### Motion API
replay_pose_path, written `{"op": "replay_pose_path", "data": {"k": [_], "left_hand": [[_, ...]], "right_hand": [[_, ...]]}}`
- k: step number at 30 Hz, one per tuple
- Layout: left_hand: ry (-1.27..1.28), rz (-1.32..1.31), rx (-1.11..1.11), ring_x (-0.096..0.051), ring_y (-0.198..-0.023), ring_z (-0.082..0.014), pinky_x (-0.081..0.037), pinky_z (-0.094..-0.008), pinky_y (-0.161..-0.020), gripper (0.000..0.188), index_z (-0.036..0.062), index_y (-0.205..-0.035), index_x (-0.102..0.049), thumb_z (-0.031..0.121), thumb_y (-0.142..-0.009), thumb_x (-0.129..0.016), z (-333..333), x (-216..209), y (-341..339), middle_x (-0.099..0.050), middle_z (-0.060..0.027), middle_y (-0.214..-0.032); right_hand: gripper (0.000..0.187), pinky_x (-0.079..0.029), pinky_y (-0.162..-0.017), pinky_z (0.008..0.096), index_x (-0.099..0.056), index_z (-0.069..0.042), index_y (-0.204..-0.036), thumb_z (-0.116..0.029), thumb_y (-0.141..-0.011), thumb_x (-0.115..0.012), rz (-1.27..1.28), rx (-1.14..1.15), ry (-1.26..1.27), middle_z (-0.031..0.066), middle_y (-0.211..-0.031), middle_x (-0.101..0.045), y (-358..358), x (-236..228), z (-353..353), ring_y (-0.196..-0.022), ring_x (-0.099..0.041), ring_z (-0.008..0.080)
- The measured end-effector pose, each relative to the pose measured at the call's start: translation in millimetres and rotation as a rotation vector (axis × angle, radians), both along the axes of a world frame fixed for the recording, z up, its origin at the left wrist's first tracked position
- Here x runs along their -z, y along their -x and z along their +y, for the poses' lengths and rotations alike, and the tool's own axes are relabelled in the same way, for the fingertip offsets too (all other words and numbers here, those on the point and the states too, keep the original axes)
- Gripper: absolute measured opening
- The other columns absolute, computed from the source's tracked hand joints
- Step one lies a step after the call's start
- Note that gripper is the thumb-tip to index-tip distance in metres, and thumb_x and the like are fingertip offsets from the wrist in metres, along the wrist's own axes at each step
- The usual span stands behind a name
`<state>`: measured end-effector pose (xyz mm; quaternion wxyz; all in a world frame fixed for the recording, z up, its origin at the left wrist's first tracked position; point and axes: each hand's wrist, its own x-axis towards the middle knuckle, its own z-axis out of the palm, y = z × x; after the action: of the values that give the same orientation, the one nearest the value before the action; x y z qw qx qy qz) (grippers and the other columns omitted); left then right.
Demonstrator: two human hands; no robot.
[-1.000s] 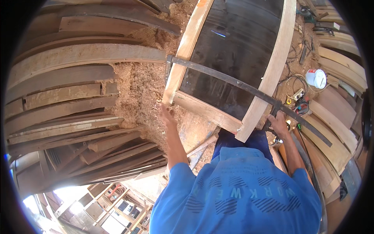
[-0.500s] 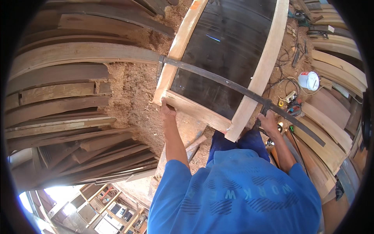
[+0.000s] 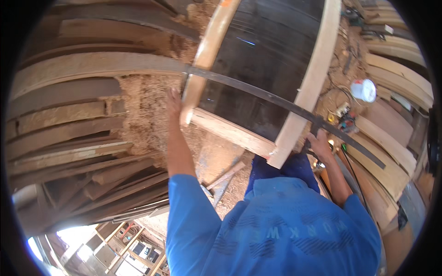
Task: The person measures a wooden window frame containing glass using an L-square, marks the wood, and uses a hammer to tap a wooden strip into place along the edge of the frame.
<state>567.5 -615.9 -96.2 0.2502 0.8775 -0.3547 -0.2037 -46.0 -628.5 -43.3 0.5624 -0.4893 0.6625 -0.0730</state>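
A long dark metal bar clamp [image 3: 258, 91] spans a pale wooden frame [image 3: 232, 133] with a dark glossy panel [image 3: 262, 60] inside it. My right hand [image 3: 320, 143] is closed around the clamp's handle, below its sliding jaw at the frame's right side. Out past the frame's left rail [image 3: 195, 87], my left hand [image 3: 173, 100] is raised near the clamp's other end. Its fingers are stretched out and slightly blurred, with nothing seen in them. The frame's short end piece meets the right rail just in front of my legs.
Stacked boards [image 3: 69, 92] line the left side, and more planks [image 3: 386, 142] lie at the right. Sawdust [image 3: 142, 99] covers the ground between. Right of the frame stand a white bucket [image 3: 363, 90], cords and a red power tool [image 3: 346, 123].
My left hand has let go of the frame's lower left corner and moved outward and up toward the clamp's left end. My right hand stays on the clamp handle.
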Motion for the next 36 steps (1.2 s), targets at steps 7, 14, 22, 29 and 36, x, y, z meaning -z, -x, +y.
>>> {"op": "replay_pose_path", "data": {"k": [7,14,22,29,36], "left_hand": [[-0.36,-0.142,0.036,-0.051,-0.122,-0.0554,-0.039,-0.0581,-0.107,0.071,-0.0023,-0.135,-0.051,0.056,-0.103,-0.028,-47.2,-4.5,66.6,-0.056,-0.0399,-0.127],[-0.42,-0.205,0.06,-0.055,-0.116,-0.0556,-0.041,-0.0593,-0.104,0.068,0.0018,-0.136,-0.052,0.055,-0.103,-0.026,-44.8,-1.4,46.5,-0.059,-0.0376,-0.122],[-0.409,-0.178,0.036,-0.053,-0.12,-0.0548,-0.04,-0.0584,-0.105,0.069,0.0002,-0.136,-0.052,0.055,-0.103,-0.026,-42.6,-2.4,43.7,-0.058,-0.0358,-0.128],[-0.292,-0.164,0.078,-0.048,-0.125,-0.0559,-0.036,-0.0584,-0.109,0.078,-0.0073,-0.137,-0.048,0.059,-0.102,-0.023,-37.1,-0.4,45.0,-0.052,-0.0401,-0.131],[-0.339,-0.136,0.011,-0.044,-0.128,-0.0572,-0.033,-0.0566,-0.112,0.082,-0.0089,-0.144,-0.041,0.059,-0.102,-0.021,-39.7,3.3,49.0,-0.048,-0.0397,-0.137]], "right_hand": [[0.029,-0.05,-0.08,0.0457,-0.06,0.006,-0.098,-0.022,-0.089,-0.062,0.173,-0.018,-0.014,0.0223,-0.086,-0.067,-9.4,-33.7,-9.2,-0.084,-0.066,0.036],[0.041,-0.049,-0.09,0.0495,-0.053,0.004,-0.12,-0.021,-0.089,-0.063,0.343,-0.514,-0.001,0.0268,-0.107,-0.066,3.9,-72.8,-2.0,-0.104,-0.064,0.043],[0.048,-0.052,-0.081,0.0501,-0.061,-0.001,-0.115,-0.032,-0.081,-0.074,0.586,-0.848,0.07,0.0252,-0.095,-0.068,43.9,-39.8,32.0,-0.092,-0.068,0.0399],[0.049,-0.053,-0.08,0.0495,-0.061,0.0,-0.111,-0.033,-0.078,-0.077,0.133,-0.96,-0.484,0.0244,-0.092,-0.069,55.4,-21.0,-15.7,-0.09,-0.069,0.0396],[0.048,-0.052,-0.085,0.0515,-0.059,0.0,-0.114,-0.034,-0.085,-0.073,0.453,-0.955,0.231,0.0269,-0.1,-0.068,31.6,-52.2,33.3,-0.097,-0.067,0.0401]]}}
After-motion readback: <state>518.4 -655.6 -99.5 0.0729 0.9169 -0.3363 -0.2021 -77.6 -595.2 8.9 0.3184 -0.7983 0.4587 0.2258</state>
